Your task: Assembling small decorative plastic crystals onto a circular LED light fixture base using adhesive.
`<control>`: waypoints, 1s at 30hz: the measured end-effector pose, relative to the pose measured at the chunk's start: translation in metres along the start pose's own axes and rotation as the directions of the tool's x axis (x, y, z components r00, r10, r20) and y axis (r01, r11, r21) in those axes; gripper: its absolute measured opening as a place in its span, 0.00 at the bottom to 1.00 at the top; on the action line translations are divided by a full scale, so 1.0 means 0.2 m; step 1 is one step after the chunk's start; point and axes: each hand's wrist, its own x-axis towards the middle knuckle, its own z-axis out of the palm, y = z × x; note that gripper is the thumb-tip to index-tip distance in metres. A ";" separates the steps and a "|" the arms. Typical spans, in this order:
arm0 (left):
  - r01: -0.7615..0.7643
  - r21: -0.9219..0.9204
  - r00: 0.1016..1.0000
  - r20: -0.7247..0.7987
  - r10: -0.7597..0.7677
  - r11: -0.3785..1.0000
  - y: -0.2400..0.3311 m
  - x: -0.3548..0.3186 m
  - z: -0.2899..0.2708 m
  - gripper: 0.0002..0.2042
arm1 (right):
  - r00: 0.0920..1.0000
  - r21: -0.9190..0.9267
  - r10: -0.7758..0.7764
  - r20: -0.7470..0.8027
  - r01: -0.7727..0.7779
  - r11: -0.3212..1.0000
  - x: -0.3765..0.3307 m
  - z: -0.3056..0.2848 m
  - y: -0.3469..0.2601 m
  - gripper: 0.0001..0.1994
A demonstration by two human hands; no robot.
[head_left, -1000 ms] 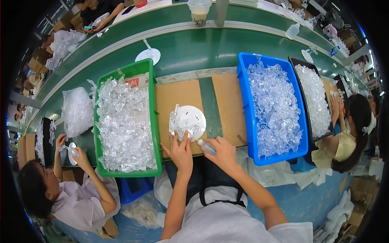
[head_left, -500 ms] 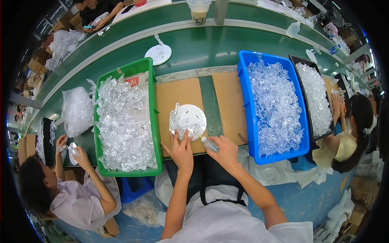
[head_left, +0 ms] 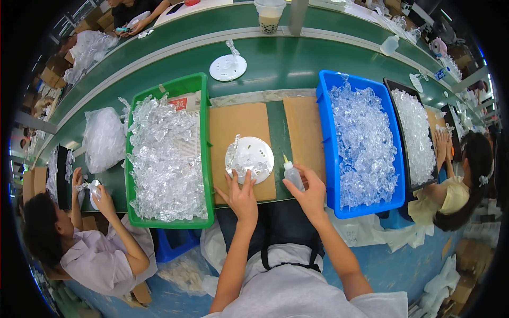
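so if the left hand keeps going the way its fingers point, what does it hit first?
The left hand points up the table; its fingertips already meet the near edge of the white round disc on the cardboard sheet, so the disc comes first.

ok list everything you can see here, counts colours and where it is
white disc: 1, white with clear pieces on its left side, on the cardboard at centre
squeeze bottle: 1, clear with yellow tip, right of the disc
green bin: 1, full of clear plastic pieces, left
blue bin: 1, full of clear pieces, right
black tray: 1, clear pieces, far right
second white disc: 1, on the green belt
drink cup: 1, top edge
co-workers: 2 seated beside, one at lower left, one at right
left hand: fingers on the disc's near edge
right hand: closed round the bottle
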 end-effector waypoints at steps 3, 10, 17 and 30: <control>0.024 -0.003 0.999 -0.033 -0.024 1.000 0.05 0.02 0.04 0.16 | 1.000 0.008 -0.008 -0.013 0.008 1.000 -0.02 0.01 0.01 0.20; 0.019 -0.198 0.999 -0.023 -0.024 0.980 0.06 0.03 -0.03 0.15 | 0.991 -0.074 0.022 0.132 -0.012 0.997 -0.14 0.07 -0.02 0.19; 0.186 -0.498 0.979 0.019 -0.204 0.847 0.04 0.25 -0.14 0.13 | 0.971 -0.078 -0.027 0.236 0.047 0.996 -0.13 0.18 -0.08 0.18; 0.135 -0.517 0.991 0.085 -0.105 0.846 -0.05 0.31 -0.13 0.12 | 0.963 -0.099 -0.004 0.269 0.031 0.995 -0.07 0.24 -0.12 0.14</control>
